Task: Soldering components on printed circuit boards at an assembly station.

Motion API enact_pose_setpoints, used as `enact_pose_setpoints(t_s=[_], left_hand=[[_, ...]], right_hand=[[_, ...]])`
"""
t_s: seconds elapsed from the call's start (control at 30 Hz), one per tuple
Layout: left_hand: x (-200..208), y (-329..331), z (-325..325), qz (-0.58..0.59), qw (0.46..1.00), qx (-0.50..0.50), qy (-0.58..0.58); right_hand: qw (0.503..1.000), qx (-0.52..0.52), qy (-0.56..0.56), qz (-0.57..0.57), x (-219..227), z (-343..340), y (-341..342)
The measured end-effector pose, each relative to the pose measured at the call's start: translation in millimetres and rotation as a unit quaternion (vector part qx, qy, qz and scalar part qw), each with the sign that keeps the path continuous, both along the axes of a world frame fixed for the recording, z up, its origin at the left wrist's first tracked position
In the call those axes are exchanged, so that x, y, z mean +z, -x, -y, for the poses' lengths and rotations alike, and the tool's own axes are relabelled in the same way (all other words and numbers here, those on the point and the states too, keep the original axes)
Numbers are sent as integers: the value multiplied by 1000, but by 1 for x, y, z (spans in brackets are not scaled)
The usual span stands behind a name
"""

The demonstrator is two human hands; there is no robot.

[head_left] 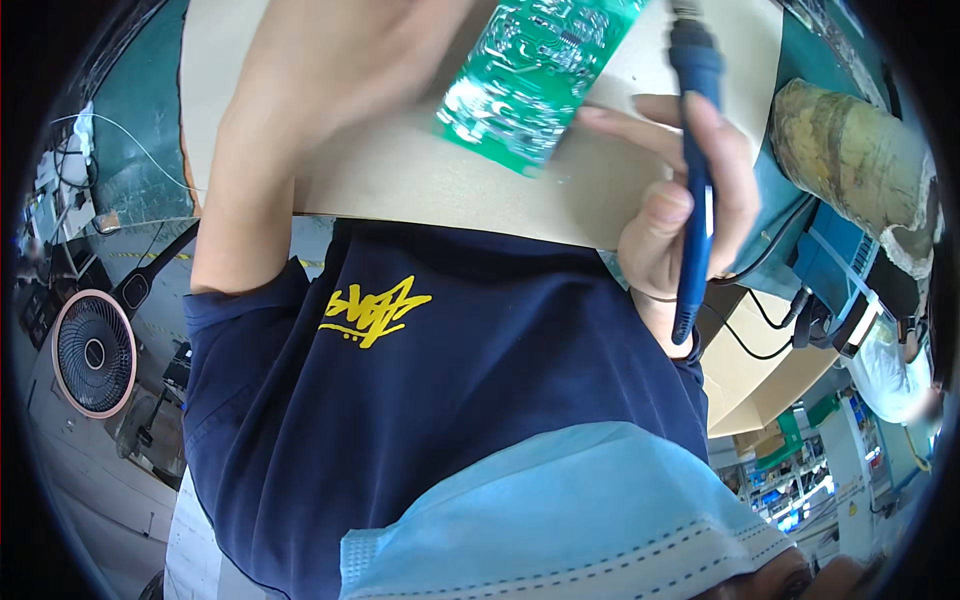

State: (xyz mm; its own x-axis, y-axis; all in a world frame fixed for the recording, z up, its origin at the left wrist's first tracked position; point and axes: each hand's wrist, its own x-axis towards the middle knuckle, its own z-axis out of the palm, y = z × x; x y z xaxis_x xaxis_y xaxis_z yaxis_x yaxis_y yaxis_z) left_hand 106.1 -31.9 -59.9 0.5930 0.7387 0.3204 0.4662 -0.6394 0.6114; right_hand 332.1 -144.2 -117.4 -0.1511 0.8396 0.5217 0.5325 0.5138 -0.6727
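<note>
A green circuit board [540,85] with many shiny solder points is tilted above a tan board-like work surface [400,180]. My right hand [700,190] is closed around a dark blue soldering iron [697,240], which runs nearly upright in the picture; its tip is cut off by the upper edge. One outstretched finger of that hand reaches the board's right edge, and I cannot tell if it touches. Beside the board's left edge is my left hand [375,60], smeared by motion. Its fingers are cut off or blurred, so its grip does not show.
At the right lies a thick, worn, stained tube [850,165]. Near it stands a blue box [835,255] with black cables, above an open cardboard box [765,375]. A round fan [95,353] is at the left. Another person in white [888,375] is far right.
</note>
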Motion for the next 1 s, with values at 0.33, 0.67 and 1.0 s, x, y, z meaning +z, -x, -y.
enact_pose_setpoints(t_s=[0.33,0.67,1.0], left_hand=[[3,-9,30,-305,947,89,41],[72,37,-17,-159,986,-41,-3],[124,11,-212,-372,921,99,-59]], right_hand=[[968,-65,-72,-232,-11,4,12],[943,-76,-108,-307,-8,5,13],[956,-89,-110,-257,-8,7,5]])
